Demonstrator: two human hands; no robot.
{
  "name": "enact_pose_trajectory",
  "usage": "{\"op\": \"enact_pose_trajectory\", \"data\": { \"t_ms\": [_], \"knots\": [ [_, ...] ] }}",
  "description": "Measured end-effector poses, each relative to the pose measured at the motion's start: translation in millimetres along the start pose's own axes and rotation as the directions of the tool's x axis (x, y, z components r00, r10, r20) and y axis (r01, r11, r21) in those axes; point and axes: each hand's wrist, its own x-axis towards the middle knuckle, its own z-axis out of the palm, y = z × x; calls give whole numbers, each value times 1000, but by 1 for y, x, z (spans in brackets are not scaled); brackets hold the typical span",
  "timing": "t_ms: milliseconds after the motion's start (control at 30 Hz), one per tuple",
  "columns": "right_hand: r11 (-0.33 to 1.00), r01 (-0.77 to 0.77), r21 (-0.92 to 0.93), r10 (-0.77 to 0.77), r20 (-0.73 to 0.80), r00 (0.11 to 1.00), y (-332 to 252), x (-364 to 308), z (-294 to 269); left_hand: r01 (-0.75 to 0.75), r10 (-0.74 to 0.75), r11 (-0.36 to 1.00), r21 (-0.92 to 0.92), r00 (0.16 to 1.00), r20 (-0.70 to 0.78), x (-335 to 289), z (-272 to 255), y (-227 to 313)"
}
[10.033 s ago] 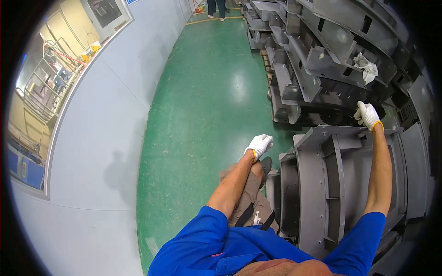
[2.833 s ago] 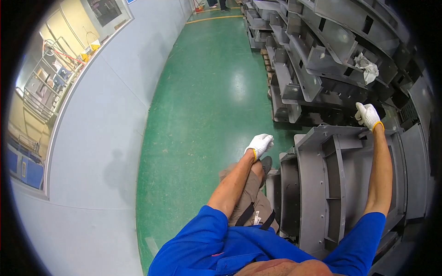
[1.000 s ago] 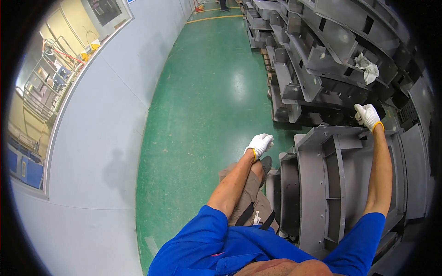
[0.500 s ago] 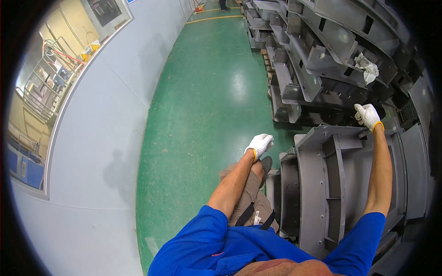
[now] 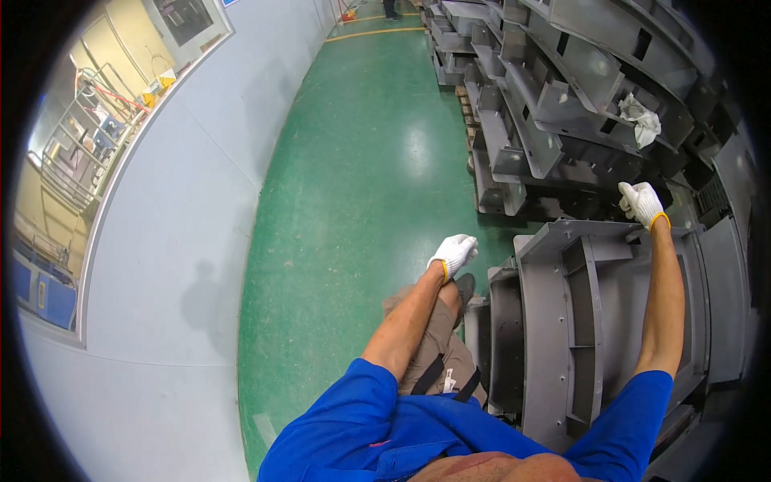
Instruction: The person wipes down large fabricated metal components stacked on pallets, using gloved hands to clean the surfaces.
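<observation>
Between hands (image 5: 454,253), grey metal frame (image 5: 594,321).

The big grey frame (image 5: 610,321) under the person's arms looks like painted sheet metal, matt and smooth, with small holes along its ribs. Both the left hand (image 5: 454,254) beside the frame's near-left corner and the right hand (image 5: 642,202) at the frame's far edge wear white knitted cloth gloves with yellow cuffs. Beyond the frame, the stacked grey parts (image 5: 554,88) have the same dull painted-metal finish, and a crumpled white rag (image 5: 641,119) of soft cloth lies among them. Left of the frame, the green floor (image 5: 361,185) is glossy and smooth, throwing back lamp glare. The blue shirt (image 5: 385,434) is matt woven fabric
</observation>
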Motion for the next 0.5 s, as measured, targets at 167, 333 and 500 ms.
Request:
{"op": "enact_pose_trajectory", "data": {
  "t_ms": [167,333,500],
  "knots": [
    [1000,-7,-2,7,11,1000,-3,-1,0,4,-4,1000,-3,1000,-4,0,-1,-1],
    [1000,1,9,-1,12,1000,-3,-2,-1,-3,3,1000,8,1000,-4,-2,0,1],
    [999,-8,35,8,13,1000,2,2,0,-4,4,1000,5,1000,4,-1,0,2]
  ]
}}
